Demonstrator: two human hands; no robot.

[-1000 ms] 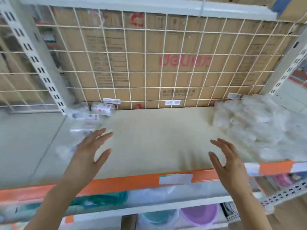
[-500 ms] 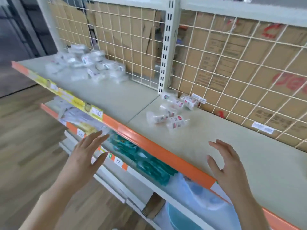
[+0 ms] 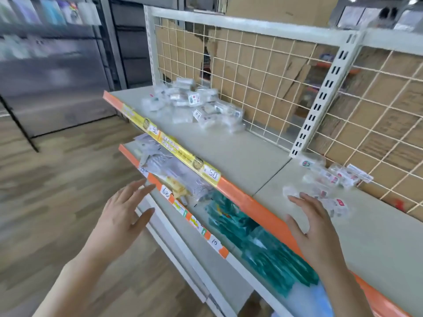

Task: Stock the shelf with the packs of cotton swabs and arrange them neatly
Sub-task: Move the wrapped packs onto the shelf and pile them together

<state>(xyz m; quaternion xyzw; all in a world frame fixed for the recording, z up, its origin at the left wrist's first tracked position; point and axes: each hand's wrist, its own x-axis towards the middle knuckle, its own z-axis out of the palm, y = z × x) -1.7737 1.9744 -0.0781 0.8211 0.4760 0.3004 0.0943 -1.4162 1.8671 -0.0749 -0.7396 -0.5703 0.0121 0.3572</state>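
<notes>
A loose heap of clear packs of cotton swabs [image 3: 194, 106] lies on the grey shelf board [image 3: 240, 154] at its far left, against the wire back. A smaller scatter of swab packs [image 3: 327, 179] lies just right of the white upright post [image 3: 320, 104]. My right hand [image 3: 313, 227] hovers over the shelf's orange front edge, fingers spread, its fingertips close to the nearest pack of that scatter, holding nothing. My left hand [image 3: 126, 216] floats open in front of the lower shelf, apart from everything.
The orange front rail [image 3: 242, 197] carries yellow price strips. The lower shelf [image 3: 183, 207] holds clear bags and teal packets [image 3: 263, 243]. A wire grid [image 3: 263, 72] with cardboard behind closes the back. Wooden floor [image 3: 57, 202] spreads to the left.
The view has swung left along the shelf, bringing the far-left heap closer to the middle. Both hands stay open and empty; the right one now sits nearer the small scatter.
</notes>
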